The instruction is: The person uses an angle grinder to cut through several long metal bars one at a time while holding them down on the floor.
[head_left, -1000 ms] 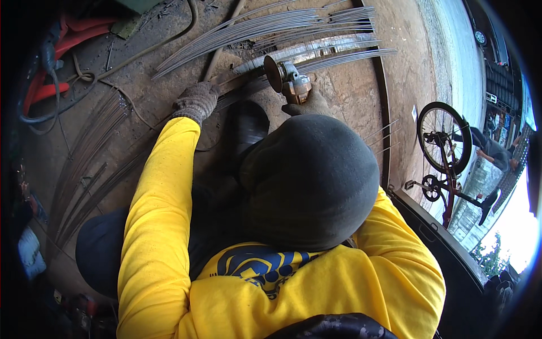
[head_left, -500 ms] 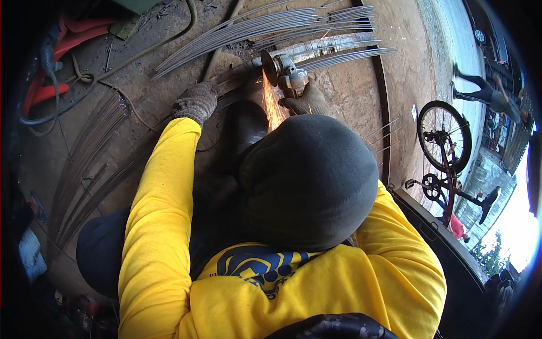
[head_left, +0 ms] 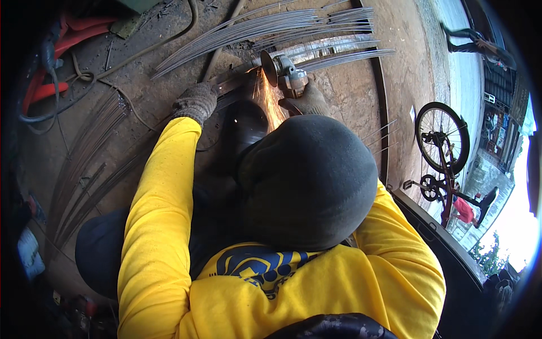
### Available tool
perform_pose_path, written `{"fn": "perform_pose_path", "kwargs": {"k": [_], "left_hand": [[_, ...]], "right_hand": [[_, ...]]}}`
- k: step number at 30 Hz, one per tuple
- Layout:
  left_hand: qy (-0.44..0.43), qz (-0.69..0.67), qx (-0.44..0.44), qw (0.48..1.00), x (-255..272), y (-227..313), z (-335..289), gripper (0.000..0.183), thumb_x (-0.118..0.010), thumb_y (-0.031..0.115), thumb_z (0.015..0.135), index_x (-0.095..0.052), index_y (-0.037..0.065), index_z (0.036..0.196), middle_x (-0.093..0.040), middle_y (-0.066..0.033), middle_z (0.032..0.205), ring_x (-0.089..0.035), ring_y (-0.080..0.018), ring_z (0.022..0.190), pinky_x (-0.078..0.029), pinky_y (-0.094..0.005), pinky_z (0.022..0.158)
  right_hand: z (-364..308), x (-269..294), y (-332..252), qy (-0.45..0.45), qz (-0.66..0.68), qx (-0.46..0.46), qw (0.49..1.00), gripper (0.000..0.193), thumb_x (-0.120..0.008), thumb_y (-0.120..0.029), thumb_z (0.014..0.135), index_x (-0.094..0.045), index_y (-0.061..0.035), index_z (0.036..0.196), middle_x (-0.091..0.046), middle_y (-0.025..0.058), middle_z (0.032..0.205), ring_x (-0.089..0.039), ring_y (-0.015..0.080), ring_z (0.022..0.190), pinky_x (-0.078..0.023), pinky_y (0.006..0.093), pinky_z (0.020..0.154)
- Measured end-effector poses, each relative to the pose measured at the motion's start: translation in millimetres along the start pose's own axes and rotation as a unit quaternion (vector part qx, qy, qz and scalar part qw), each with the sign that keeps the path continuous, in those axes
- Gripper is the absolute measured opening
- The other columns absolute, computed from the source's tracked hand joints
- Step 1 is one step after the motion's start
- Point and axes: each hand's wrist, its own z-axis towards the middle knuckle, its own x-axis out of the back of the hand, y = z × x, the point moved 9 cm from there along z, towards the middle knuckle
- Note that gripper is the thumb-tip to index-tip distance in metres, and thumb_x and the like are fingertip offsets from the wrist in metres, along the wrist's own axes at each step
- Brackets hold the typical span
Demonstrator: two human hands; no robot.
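Note:
My right hand [head_left: 311, 101], in a worn grey-brown glove, is closed around the body of an angle grinder [head_left: 292, 81]. Its round disc [head_left: 270, 68] meets a metal bar [head_left: 232, 81], and orange sparks [head_left: 271, 104] spray from there toward me. My left hand [head_left: 195, 103], in a grey knit glove, is closed on the near left end of that bar; its fingertips are partly hidden. A dark boot [head_left: 245, 123] stands just below the bar, beside the sparks. My raised dark-clad knee [head_left: 310, 181] hides part of the right forearm.
Bundles of thin metal rods lie beyond the grinder [head_left: 248, 37] and at left [head_left: 84, 169]. A hose [head_left: 152, 42] and red metal-looking parts [head_left: 51, 68] lie far left. At right are a bicycle [head_left: 443, 138], a walking person [head_left: 480, 45] and a person in red [head_left: 464, 210].
The sparks spread a little wider. Both my hands and the grinder stay nearly in place. At right, the walking person and the person in red have shifted position.

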Motion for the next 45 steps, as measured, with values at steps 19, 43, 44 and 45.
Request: {"fn": "perform_pose_path", "kwargs": {"k": [19,43,44,45], "left_hand": [[0.013,-0.013,0.016,1.0,-1.9,-5.0,0.6,0.051,-0.042,0.048,0.102,-0.071,0.009,0.119,-0.068,-0.021,0.123,-0.063,-0.0405,0.117,-0.051,-0.0499,0.1],[0.024,-0.017,0.006,1.0,-2.5,-1.8,2.4,0.05,-0.043,0.048,0.102,-0.07,0.01,0.12,-0.067,-0.0211,0.124,-0.063,-0.0414,0.117,-0.05,-0.0513,0.101],[0.016,-0.019,0.001,1.0,-0.9,5.0,0.9,0.05,-0.043,0.048,0.102,-0.07,0.01,0.12,-0.066,-0.0212,0.125,-0.063,-0.0414,0.117,-0.05,-0.0512,0.101],[0.018,-0.021,0.004,1.0,-0.8,2.9,-0.3,0.049,-0.043,0.047,0.102,-0.07,0.011,0.12,-0.066,-0.0212,0.125,-0.062,-0.0413,0.117,-0.05,-0.0511,0.101]], "right_hand": [[-15.6,9.7,-14.5,0.014,-0.009,-0.015,1.0,0.1,-0.088,-0.042,0.064,-0.042,-0.0014,0.143,-0.067,0.0268,0.121,-0.066,0.0405,0.115,-0.052,0.045,0.099],[5.9,-0.4,6.9,0.031,0.029,0.013,0.999,0.1,-0.088,-0.043,0.062,-0.043,-0.003,0.142,-0.067,0.0257,0.123,-0.065,0.0415,0.116,-0.051,0.0454,0.1],[9.2,-1.0,15.5,0.033,0.037,0.017,0.999,0.1,-0.088,-0.042,0.062,-0.043,-0.0028,0.142,-0.067,0.0256,0.123,-0.065,0.0416,0.116,-0.051,0.0455,0.1],[10.1,-4.9,17.7,0.032,0.046,0.023,0.998,0.1,-0.088,-0.042,0.062,-0.043,-0.0026,0.142,-0.067,0.0256,0.122,-0.065,0.0416,0.116,-0.051,0.0456,0.1]]}}
